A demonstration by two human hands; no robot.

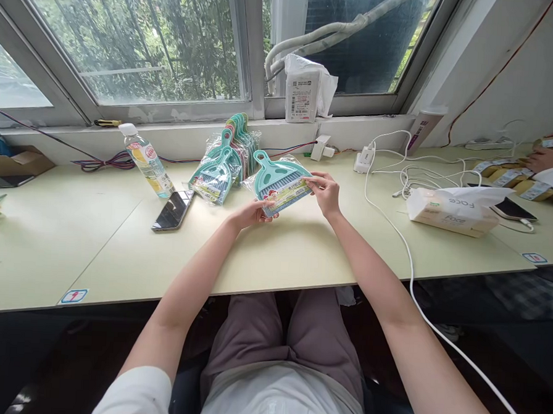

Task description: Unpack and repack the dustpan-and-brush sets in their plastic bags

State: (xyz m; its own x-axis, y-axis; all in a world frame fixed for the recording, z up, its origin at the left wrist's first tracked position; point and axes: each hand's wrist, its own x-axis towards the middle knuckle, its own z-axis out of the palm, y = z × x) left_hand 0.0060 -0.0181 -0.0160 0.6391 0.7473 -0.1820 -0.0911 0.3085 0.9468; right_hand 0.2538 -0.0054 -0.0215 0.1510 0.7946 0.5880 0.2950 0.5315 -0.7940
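Note:
A packaged mini dustpan and brush set (281,181), teal with a yellow label, is held tilted above the desk between both my hands. My left hand (254,214) grips its lower left corner, fingers curled under the edge. At its right end, my right hand (324,192) pinches the label side. Just left of it, a stack of similar dustpan sets (213,176) in clear wrap leans near the window wall, with several more teal, green and pink handles behind.
Left of the stack, a drink bottle (146,160) tilts beside a phone (173,211). To the right lie a tissue pack (452,210) and tangled white cables (426,178). One cable runs over the desk edge past my right arm. Another person's hand (550,159) is at far right.

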